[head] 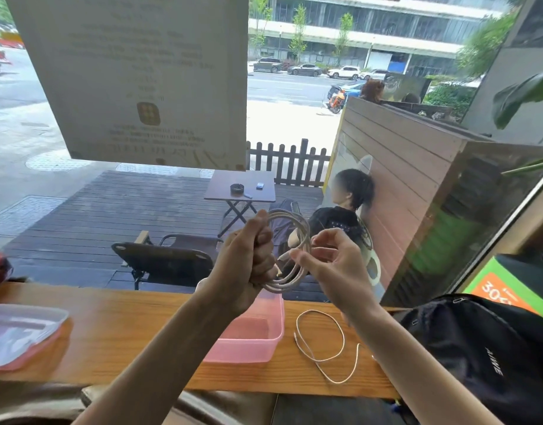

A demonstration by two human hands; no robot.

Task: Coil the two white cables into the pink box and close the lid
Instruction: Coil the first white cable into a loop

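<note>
White cable (pixel 290 246), wound into several loops, is held in the air above the pink box (pixel 252 335). My left hand (pixel 252 259) is closed in a fist around the left side of the coil, grip clamped on the gathered loops. My right hand (pixel 331 265) is on the right side of the coil, thumb and forefinger pinched on a strand near the free connector end, remaining fingers spread open.

Pink box: open, standing on the wooden counter (pixel 120 332), directly below my left wrist. I can see nothing inside it, though my forearm covers part of the interior.

Second white cable (pixel 322 342): lying loose on the counter just right of the pink box, in one uneven loop with a trailing end, not touching the box.

Lid (pixel 22 332): translucent with a pink rim, flat on the counter well left of the pink box.

Black backpack (pixel 478 357): on the counter's right end, beyond the second cable.
</note>
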